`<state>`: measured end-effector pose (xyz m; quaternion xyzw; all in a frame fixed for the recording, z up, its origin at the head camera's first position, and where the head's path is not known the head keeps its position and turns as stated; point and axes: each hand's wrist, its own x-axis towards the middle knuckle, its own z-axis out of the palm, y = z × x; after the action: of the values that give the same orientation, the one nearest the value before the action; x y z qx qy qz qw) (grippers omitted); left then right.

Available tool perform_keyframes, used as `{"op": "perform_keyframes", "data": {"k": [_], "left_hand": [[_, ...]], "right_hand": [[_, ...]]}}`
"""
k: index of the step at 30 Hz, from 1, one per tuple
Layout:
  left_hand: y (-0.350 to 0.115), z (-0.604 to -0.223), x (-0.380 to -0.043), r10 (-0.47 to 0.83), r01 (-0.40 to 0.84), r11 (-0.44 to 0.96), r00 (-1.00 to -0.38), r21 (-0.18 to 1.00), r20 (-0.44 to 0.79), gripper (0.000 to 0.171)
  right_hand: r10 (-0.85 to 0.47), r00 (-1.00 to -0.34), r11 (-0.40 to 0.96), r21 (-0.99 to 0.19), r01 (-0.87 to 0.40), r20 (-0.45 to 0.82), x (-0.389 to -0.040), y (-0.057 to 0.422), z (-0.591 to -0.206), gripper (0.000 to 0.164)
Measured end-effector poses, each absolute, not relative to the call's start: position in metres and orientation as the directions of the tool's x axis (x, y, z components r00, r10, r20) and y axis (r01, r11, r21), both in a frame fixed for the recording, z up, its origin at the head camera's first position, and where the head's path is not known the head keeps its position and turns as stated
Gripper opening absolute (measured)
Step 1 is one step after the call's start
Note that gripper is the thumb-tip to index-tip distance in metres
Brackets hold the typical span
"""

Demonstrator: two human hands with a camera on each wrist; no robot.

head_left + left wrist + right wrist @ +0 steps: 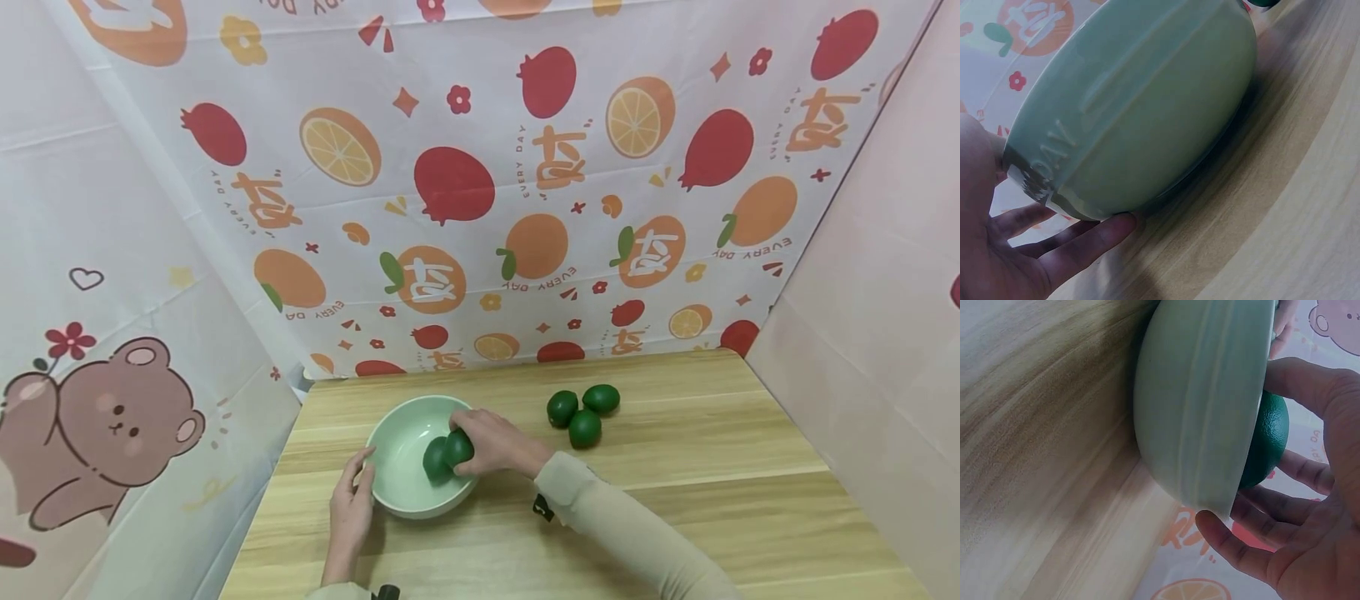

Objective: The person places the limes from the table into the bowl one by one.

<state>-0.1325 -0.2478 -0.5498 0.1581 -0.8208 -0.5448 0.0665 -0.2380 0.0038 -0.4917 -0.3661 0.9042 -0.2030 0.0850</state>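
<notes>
A pale green bowl (pixel 405 425) stands on the wooden table. My left hand (pixel 351 504) holds its left side, with a finger at the rim and other fingers against the outer wall (pixel 1147 125). Over the bowl's right rim, my right hand (pixel 495 442) has thumb and fingers around a dark green avocado (pixel 459 448). In the right wrist view, this pebbly-skinned avocado (pixel 1269 437) shows just past the rim. Another avocado (pixel 437 460) lies inside the bowl, next to the held one.
Three more avocados (pixel 585 428) sit in a close group on the table (pixel 697 450), right of the bowl. A fruit-printed cloth (pixel 465 75) hangs behind the table, and pale sheets flank it, the left one (pixel 247 400) with a printed bear.
</notes>
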Motion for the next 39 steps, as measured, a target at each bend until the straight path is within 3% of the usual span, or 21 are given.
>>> {"op": "perform_keyframes", "data": {"k": [33,39], "left_hand": [[-0.252,-0.555,-0.139,-0.329,-0.173,0.373,-0.943,0.912,-0.044,0.047],[-0.255,-0.556,-0.145,-0.326,-0.179,0.378,-0.944,0.908,-0.050,0.049]], "right_hand": [[-0.697,-0.717,0.684,-0.322,-0.655,-0.023,-0.237,-0.007,-0.505,0.057],[-0.687,-0.724,0.705,-0.291,-0.647,-0.055,-0.241,-0.011,-0.505,0.049]]}}
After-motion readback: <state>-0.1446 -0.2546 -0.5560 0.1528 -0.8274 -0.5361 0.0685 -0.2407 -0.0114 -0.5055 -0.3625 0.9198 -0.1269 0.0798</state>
